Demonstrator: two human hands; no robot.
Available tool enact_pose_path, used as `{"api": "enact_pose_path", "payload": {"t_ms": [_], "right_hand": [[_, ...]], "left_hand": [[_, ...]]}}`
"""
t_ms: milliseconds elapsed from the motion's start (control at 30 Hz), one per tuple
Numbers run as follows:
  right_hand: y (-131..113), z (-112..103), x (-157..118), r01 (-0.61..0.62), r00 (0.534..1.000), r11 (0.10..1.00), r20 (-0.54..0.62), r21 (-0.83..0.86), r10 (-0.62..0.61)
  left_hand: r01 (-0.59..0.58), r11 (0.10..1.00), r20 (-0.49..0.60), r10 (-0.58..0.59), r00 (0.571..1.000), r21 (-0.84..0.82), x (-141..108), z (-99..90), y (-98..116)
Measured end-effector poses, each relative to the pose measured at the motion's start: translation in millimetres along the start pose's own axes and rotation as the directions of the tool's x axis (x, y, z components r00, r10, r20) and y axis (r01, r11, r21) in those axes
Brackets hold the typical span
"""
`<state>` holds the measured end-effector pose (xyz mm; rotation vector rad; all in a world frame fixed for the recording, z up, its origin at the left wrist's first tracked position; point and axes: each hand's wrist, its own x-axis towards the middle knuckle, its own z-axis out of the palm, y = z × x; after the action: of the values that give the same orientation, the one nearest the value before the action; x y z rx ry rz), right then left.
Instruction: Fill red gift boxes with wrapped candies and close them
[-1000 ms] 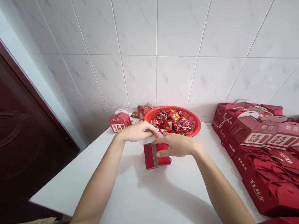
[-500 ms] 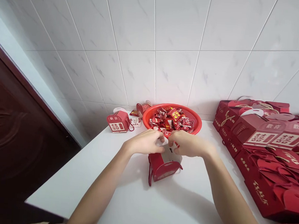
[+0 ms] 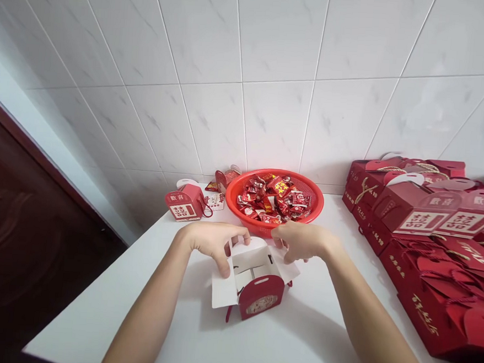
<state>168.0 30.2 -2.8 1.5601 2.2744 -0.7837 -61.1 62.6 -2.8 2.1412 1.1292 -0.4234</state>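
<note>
A small red gift box (image 3: 262, 302) stands upright on the white table in front of me, its top unfolded and its white inside showing. Its two side flaps are spread outward. My left hand (image 3: 216, 245) is at the left flap (image 3: 224, 291), thumb against the white inner face and fingers apart from the thumb, reaching toward the back tab (image 3: 251, 243). With bent fingers, my right hand (image 3: 304, 242) grips the right flap (image 3: 288, 267). Just behind the box sits a red plastic basket (image 3: 235, 195) holding wrapped sweets (image 3: 283, 185).
A closed gift box (image 3: 186, 202) stands at the back left, near a printed card (image 3: 214, 200) and another red box (image 3: 225, 177). Stacked red boxes (image 3: 410, 270) line the right side. A tiled wall (image 3: 279, 118) rises behind; a dark door (image 3: 34, 244) is at left.
The box's top has been opened out, its flaps swung to the sides. My left hand moved left and toward me, leaving a wider gap between my hands. The view shifted slightly.
</note>
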Motion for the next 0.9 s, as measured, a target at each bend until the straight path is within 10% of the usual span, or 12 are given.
{"api": "enact_pose_path", "payload": {"t_ms": [667, 767, 900], "right_hand": [[15, -7, -13, 0.017, 0.981, 0.999, -0.192, 0.038, -0.01], [29, -16, -21, 0.173, 0.91, 0.982, -0.394, 0.073, -0.131], [52, -27, -8, 0.356, 0.703, 0.921, -0.696, 0.161, -0.149]], "left_hand": [[0.104, 0.992, -0.129, -0.095, 0.987, 0.064, 16, 13.7, 12], [0.09, 0.995, -0.145, -0.083, 0.986, 0.042, 9, 10.2, 14], [-0.076, 0.996, -0.348, 0.059, 0.936, -0.036, 2, 3.1, 12]]}}
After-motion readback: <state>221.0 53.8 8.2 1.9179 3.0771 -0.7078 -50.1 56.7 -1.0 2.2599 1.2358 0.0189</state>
